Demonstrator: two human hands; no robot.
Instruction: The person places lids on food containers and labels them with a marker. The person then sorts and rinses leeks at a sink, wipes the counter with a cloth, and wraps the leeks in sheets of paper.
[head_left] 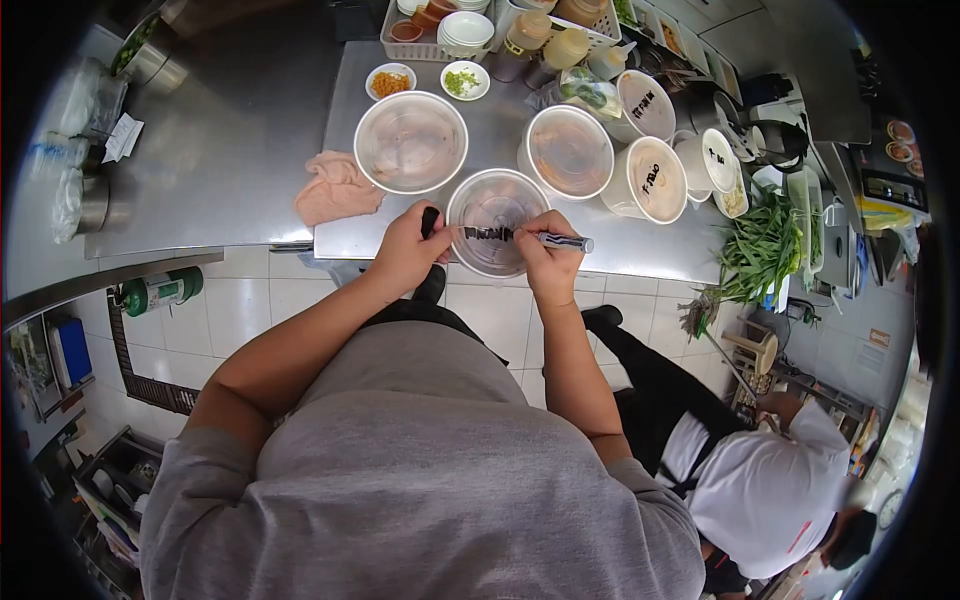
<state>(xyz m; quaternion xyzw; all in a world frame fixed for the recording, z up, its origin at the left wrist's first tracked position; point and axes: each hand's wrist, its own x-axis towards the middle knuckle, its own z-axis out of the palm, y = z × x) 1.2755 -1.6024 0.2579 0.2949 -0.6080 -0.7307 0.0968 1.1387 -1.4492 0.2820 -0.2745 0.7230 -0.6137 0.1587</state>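
Observation:
My right hand [550, 255] is closed around a marker pen [568, 242], its tip at black lettering on the clear lid of a round container [497, 190]. The container sits at the table's front edge. My left hand [405, 250] grips a black marker cap [430, 221], its fingers beside the container's left side. Just behind stand two more lidded round containers: a larger one [411, 142] on the left and another [568, 150] on the right. Their lids show no writing that I can make out.
Lidded tubs with black writing [655, 180] stand to the right, near leafy greens [768, 245]. A pink cloth [336, 188] lies at left. Behind are small bowls of chopped food [463, 80] and sauce bottles [526, 38]. A person in a white shirt [750, 490] is behind me at right.

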